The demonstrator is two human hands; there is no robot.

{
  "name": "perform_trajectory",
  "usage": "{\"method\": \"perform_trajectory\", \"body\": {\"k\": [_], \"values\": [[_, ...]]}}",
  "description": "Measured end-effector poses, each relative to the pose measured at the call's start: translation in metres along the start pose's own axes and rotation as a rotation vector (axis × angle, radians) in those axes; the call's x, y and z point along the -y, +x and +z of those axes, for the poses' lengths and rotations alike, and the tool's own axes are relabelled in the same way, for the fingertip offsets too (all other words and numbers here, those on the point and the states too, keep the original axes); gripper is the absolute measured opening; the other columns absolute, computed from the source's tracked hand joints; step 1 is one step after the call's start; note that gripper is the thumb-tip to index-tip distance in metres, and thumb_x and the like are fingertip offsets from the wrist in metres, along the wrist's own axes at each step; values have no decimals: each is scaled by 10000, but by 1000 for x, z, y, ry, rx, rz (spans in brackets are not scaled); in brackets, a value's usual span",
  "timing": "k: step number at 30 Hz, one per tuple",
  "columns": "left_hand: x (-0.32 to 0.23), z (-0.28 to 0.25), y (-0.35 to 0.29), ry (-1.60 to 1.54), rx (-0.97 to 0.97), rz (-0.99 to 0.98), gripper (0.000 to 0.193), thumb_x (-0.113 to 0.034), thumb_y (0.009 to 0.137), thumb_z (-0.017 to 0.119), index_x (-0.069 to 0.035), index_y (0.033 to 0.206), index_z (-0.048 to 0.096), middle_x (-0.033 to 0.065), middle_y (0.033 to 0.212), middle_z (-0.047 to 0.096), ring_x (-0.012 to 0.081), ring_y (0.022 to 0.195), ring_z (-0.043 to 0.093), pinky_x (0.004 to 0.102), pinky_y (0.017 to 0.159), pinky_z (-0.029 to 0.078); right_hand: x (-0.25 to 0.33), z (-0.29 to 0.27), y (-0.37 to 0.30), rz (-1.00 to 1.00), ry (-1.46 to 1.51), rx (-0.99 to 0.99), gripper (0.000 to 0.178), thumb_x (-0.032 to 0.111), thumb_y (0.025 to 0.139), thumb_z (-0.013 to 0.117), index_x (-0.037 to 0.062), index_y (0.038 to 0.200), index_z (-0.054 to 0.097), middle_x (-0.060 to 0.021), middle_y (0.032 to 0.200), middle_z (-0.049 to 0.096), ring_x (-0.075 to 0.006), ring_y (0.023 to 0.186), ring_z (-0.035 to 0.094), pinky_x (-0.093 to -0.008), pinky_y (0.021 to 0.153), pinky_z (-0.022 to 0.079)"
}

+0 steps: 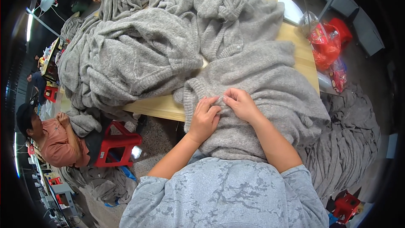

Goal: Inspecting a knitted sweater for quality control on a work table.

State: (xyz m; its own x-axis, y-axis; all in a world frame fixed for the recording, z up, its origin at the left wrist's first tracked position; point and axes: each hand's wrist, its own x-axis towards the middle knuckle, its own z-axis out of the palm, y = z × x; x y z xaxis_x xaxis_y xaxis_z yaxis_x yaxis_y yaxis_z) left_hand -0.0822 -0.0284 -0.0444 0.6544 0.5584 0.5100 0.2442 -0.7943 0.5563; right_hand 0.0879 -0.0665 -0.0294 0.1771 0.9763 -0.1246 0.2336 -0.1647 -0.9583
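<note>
A grey knitted garment with a ribbed band lies across the table's near edge and over my lap. On it, my left hand is closed, its fingertips pinching the knit. Just to the right, my right hand also pinches, thumb and forefinger together at the same spot. Fingertips of both hands nearly meet there. Whether something tiny sits between them is too small to tell.
A big heap of grey knitwear covers the wooden table. At left, a seated person handles grey knit beside a red stool. Red plastic bags stand at right, above more piled knitwear. Other people's arms show at the far side.
</note>
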Motion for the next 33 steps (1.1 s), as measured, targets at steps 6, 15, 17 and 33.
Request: {"method": "perform_trajectory", "body": {"k": [6,15,17,33], "values": [[4,3,-1,-51,-38,-23,222,9,672,621,-36,885,575,149,1062,575,338,964,555,451,904,425,3,2,-5,-22,7,-4,107,87,829,595,-17,852,591,-54,700,595,-96,624,506,-272,565,425],[8,9,-1,-54,-36,-38,225,21,683,622,-25,897,573,151,995,587,326,926,565,400,825,448,-9,6,3,-1,-19,-63,117,88,823,577,-19,870,577,-90,750,623,-141,662,564,-296,603,451],[11,10,-2,-70,-44,-24,230,20,681,627,-25,900,574,149,955,596,325,902,573,395,815,453,-9,6,0,-29,-54,-48,118,87,822,571,-17,878,576,-109,761,624,-169,671,577,-306,612,455],[16,-4,10,-373,190,-432,197,-26,723,672,-11,899,586,123,846,640,247,748,632,290,674,482,4,-1,-10,-118,-293,57,213,99,737,607,-22,912,615,-147,765,650,-244,700,631,-341,651,483]]}}
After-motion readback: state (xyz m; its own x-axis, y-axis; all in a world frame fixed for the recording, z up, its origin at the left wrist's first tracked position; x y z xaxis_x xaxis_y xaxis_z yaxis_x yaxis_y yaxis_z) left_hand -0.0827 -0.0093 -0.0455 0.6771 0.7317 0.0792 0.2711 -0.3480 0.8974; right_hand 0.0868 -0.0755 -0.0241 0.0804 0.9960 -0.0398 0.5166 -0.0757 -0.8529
